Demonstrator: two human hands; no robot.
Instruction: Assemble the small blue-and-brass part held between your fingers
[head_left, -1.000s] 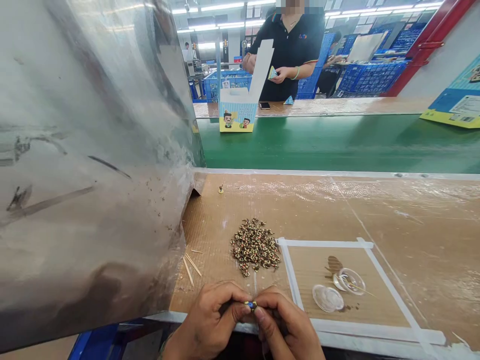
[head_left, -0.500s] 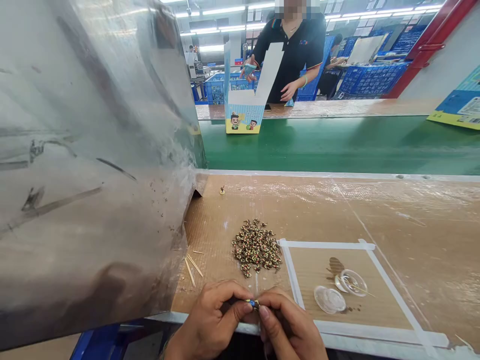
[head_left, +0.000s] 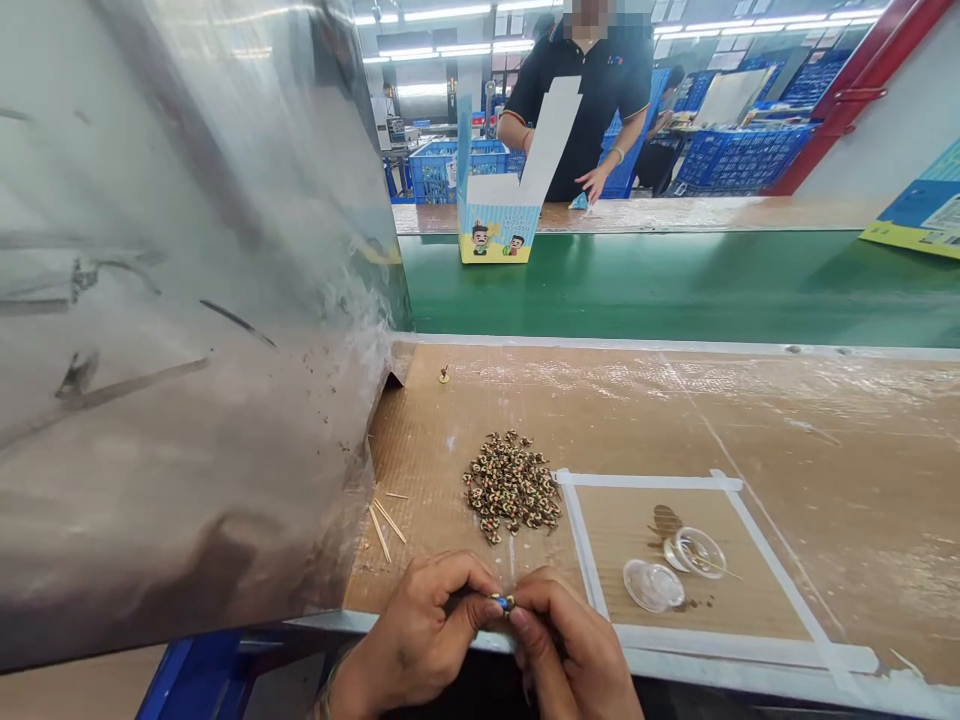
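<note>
Here, the left hand and the right hand meet at the near edge of the counter. This is a flat surface of ribbed brown cardboard under glossy clear film. Both hands are curled, and their thumbs and forefingers press toward each other. Together they pinch a tiny blue-and-yellow piece, which sits between the fingertips just above the counter's near metal edge.

Beyond the hands, near them, lies a loose heap of small brown-and-cream moulded parts, grainy and irregular in outline. One stray part of the same kind lies well apart, near the far edge. Thin pale wooden sticks lie scattered just left of the heap.

To the right of the heap, strips of white tape mark out a rectangle on the cardboard. Inside it rest two shallow round dishes of clear plastic, just beside each other, next to a brown stain.

A large, creased sheet of grey translucent plastic fills the left side. Behind the counter runs a matte green conveyor belt carrying an open printed cardboard box. A person in a black polo shirt stands beyond it.
</note>
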